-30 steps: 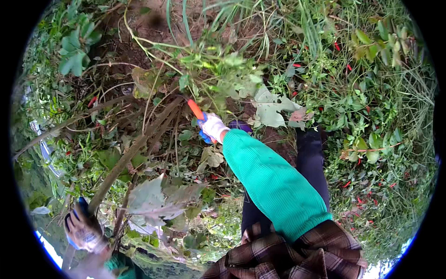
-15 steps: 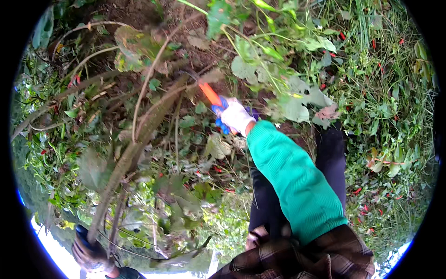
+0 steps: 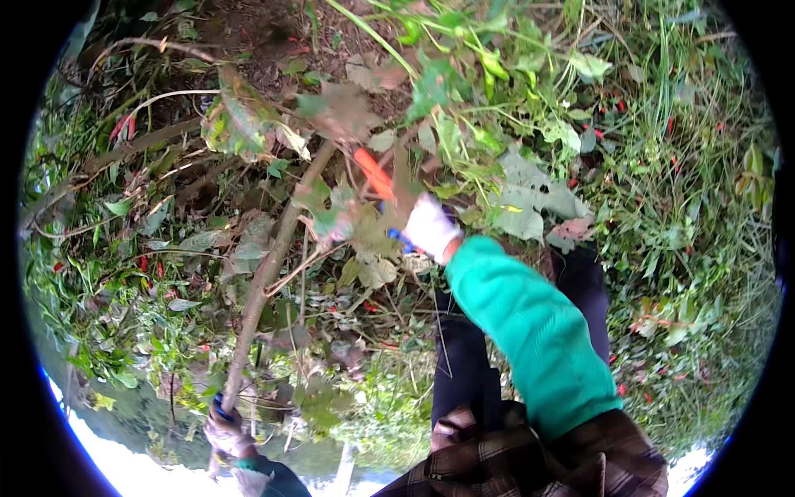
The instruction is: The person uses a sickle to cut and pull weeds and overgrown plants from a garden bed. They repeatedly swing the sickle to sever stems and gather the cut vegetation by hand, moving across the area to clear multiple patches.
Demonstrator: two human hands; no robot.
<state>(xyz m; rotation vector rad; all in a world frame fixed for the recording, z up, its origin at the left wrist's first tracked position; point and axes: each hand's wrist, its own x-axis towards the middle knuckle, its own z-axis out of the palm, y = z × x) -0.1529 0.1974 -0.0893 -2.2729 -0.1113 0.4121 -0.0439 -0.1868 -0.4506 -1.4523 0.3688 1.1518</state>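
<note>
My right hand (image 3: 431, 225), in a white glove with blue fingers, is closed around the orange handle of a sickle (image 3: 373, 172). Its blade is lost among blurred leaves now; a dark curved end showed earlier. At the lower left, my gloved left hand (image 3: 228, 431) is closed on a long brown woody stem (image 3: 269, 265). That stem slants up toward the middle, its upper end near the sickle. Ragged, partly brown leaves (image 3: 377, 269) hang between the stem and my right hand.
Green pepper plants (image 3: 493, 66) with pale pods lean in at the top. A large holed leaf (image 3: 530, 195) lies right of my right hand. Red peppers (image 3: 650, 373) are scattered in the grass. Another branch (image 3: 124, 153) crosses at the left. My dark-trousered legs (image 3: 464, 364) stand below.
My left hand has moved right and slightly up with the stem, which stands steeper. My right hand has shifted slightly right and down with the sickle. Leaves now cover the blade.
</note>
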